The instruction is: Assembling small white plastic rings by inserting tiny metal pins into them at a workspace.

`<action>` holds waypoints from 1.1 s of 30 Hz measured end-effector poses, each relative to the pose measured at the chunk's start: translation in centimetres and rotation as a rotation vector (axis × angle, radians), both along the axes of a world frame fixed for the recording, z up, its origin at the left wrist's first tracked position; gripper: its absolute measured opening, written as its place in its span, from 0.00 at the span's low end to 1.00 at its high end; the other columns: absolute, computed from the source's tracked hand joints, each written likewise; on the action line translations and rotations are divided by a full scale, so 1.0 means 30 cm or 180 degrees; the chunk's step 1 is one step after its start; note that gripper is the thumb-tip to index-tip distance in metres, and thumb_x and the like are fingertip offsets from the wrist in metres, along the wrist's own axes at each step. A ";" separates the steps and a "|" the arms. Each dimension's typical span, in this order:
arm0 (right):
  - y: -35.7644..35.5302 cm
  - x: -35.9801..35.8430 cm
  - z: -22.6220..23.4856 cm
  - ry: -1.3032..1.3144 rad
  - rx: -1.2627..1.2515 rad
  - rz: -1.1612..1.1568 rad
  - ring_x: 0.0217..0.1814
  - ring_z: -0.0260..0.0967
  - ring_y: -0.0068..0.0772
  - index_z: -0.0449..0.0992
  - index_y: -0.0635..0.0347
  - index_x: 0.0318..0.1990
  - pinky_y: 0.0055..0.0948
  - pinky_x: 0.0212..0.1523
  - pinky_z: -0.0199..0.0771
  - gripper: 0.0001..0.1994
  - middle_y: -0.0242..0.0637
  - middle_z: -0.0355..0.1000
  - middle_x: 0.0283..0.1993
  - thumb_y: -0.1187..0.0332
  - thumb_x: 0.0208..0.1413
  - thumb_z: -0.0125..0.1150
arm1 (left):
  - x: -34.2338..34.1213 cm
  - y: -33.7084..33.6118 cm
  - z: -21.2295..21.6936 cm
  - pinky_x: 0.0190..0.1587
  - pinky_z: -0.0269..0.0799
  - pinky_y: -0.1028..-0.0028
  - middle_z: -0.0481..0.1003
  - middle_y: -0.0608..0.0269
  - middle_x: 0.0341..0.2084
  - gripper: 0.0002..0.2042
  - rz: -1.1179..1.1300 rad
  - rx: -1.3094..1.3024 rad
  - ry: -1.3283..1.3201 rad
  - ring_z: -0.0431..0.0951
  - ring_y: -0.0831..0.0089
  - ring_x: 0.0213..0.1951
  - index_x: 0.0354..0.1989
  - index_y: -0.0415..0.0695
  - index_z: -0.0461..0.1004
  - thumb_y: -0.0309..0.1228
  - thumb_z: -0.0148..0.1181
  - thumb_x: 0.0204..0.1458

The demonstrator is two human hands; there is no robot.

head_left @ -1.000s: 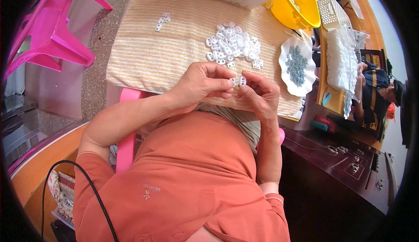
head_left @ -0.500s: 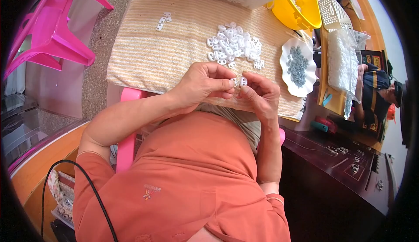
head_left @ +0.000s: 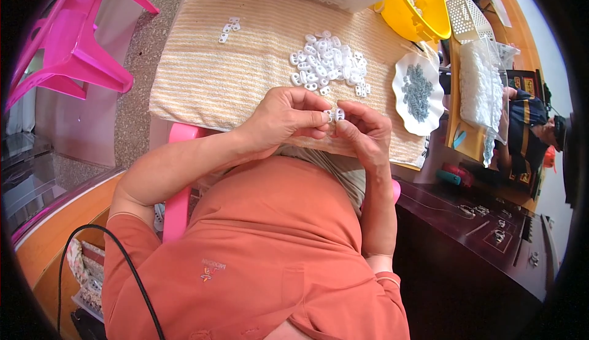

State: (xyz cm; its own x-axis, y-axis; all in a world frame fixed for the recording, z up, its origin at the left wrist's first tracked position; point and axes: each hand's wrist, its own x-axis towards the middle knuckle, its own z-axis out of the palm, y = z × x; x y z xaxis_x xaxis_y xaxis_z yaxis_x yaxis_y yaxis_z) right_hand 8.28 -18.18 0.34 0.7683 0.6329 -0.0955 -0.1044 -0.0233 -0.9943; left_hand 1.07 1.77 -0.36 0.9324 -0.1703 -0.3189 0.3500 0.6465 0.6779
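Well, at far left stands a pink stool (head_left: 76,52), then comes a striped towel (head_left: 196,73) bearing a small cluster of white pieces (head_left: 228,28). Next, the left hand (head_left: 287,118) pinches a small white piece (head_left: 329,115) between thumb and forefinger, nearer the body than a heap of white ovals (head_left: 327,61) — and just beside it the right hand (head_left: 366,130) pinches a white oval (head_left: 340,114), though whether the two touch I cannot tell. Farther right, a scalloped white dish (head_left: 400,102) holds grey bits (head_left: 417,91) — a yellow basin (head_left: 423,26) sits beyond.

The striped towel (head_left: 245,76) carries 1 heap of white pieces (head_left: 325,61), 1 scalloped dish (head_left: 423,128) and 1 clear bin (head_left: 343,3)
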 end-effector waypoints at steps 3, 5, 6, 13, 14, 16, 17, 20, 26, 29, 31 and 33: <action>-0.002 0.001 -0.004 0.0016 0.0022 0.0020 0.35 0.72 0.22 0.74 0.69 0.49 0.21 0.37 0.76 0.15 0.35 0.74 0.36 0.79 0.53 0.62 | 0.000 0.000 -0.003 0.39 0.78 0.77 0.76 0.61 0.31 0.08 -0.0013 0.0017 0.0006 0.78 0.76 0.34 0.41 0.36 0.75 0.22 0.61 0.53; -0.001 0.001 -0.003 0.0023 0.0023 0.0032 0.36 0.72 0.21 0.74 0.69 0.49 0.21 0.37 0.76 0.15 0.35 0.74 0.36 0.79 0.53 0.62 | 0.000 0.000 -0.001 0.39 0.78 0.77 0.76 0.61 0.31 0.08 -0.0019 0.0015 0.0008 0.78 0.76 0.33 0.41 0.36 0.75 0.22 0.61 0.53; 0.003 -0.001 -0.001 0.0025 0.0036 0.0045 0.36 0.72 0.21 0.74 0.69 0.49 0.21 0.37 0.75 0.15 0.35 0.74 0.37 0.80 0.53 0.62 | 0.000 0.000 0.001 0.39 0.78 0.77 0.76 0.61 0.31 0.08 -0.0022 0.0015 0.0007 0.78 0.76 0.33 0.41 0.36 0.75 0.22 0.61 0.53; 0.002 -0.003 -0.002 0.0136 0.0089 0.0134 0.39 0.72 0.20 0.74 0.70 0.50 0.19 0.39 0.74 0.15 0.34 0.74 0.40 0.80 0.54 0.61 | -0.001 0.001 0.004 0.39 0.78 0.77 0.77 0.60 0.31 0.08 -0.0050 -0.0015 0.0032 0.78 0.76 0.34 0.41 0.37 0.74 0.23 0.61 0.53; 0.002 -0.004 -0.002 0.0137 0.0089 0.0135 0.39 0.72 0.20 0.74 0.70 0.50 0.19 0.39 0.74 0.15 0.34 0.74 0.40 0.80 0.54 0.61 | -0.001 0.001 0.003 0.39 0.78 0.77 0.77 0.60 0.31 0.08 -0.0050 -0.0015 0.0033 0.78 0.76 0.34 0.41 0.37 0.74 0.23 0.61 0.53; 0.004 -0.005 -0.002 0.0090 0.0088 0.0123 0.39 0.72 0.20 0.74 0.70 0.50 0.19 0.39 0.74 0.15 0.34 0.74 0.40 0.80 0.54 0.61 | -0.001 0.003 0.000 0.39 0.78 0.77 0.77 0.60 0.31 0.09 -0.0069 0.0023 -0.0052 0.78 0.76 0.34 0.41 0.37 0.74 0.23 0.61 0.53; 0.006 -0.005 -0.002 0.0091 0.0088 0.0123 0.39 0.72 0.20 0.74 0.70 0.50 0.19 0.39 0.74 0.15 0.34 0.74 0.40 0.80 0.54 0.61 | -0.001 0.003 0.001 0.39 0.78 0.77 0.77 0.60 0.31 0.09 -0.0069 0.0023 -0.0051 0.78 0.76 0.34 0.41 0.37 0.74 0.23 0.61 0.53; 0.009 -0.006 -0.002 -0.0007 0.0124 0.0118 0.40 0.72 0.21 0.74 0.70 0.50 0.19 0.39 0.74 0.15 0.34 0.74 0.39 0.80 0.54 0.61 | -0.001 0.004 0.002 0.39 0.78 0.77 0.77 0.60 0.31 0.09 -0.0084 0.0018 -0.0093 0.78 0.76 0.33 0.42 0.37 0.74 0.24 0.61 0.53; 0.013 -0.014 0.005 0.0131 0.0039 0.0051 0.40 0.73 0.23 0.74 0.70 0.50 0.21 0.39 0.76 0.15 0.36 0.75 0.39 0.79 0.54 0.61 | -0.002 0.008 0.005 0.38 0.78 0.77 0.77 0.61 0.31 0.09 -0.0133 -0.0055 -0.0045 0.78 0.77 0.32 0.41 0.38 0.74 0.25 0.61 0.53; 0.011 -0.015 0.006 0.0149 0.0101 0.0072 0.39 0.73 0.23 0.74 0.69 0.50 0.21 0.39 0.76 0.15 0.36 0.75 0.39 0.79 0.55 0.61 | -0.002 0.005 0.011 0.37 0.77 0.77 0.77 0.62 0.30 0.08 -0.0155 -0.0013 -0.0068 0.77 0.78 0.31 0.41 0.38 0.75 0.26 0.62 0.53; 0.010 -0.014 0.004 0.0153 0.0091 0.0080 0.39 0.74 0.23 0.74 0.69 0.50 0.21 0.39 0.76 0.15 0.36 0.75 0.39 0.79 0.55 0.61 | -0.002 0.001 0.021 0.36 0.76 0.78 0.76 0.61 0.28 0.07 -0.0108 0.0022 -0.0019 0.76 0.78 0.30 0.38 0.35 0.75 0.25 0.61 0.54; 0.010 -0.015 0.001 0.0167 0.0138 0.0086 0.39 0.74 0.23 0.74 0.69 0.50 0.21 0.39 0.76 0.15 0.36 0.75 0.39 0.79 0.55 0.61 | -0.003 0.000 0.021 0.36 0.76 0.79 0.76 0.61 0.28 0.07 -0.0106 0.0040 -0.0003 0.76 0.78 0.30 0.37 0.35 0.75 0.25 0.61 0.54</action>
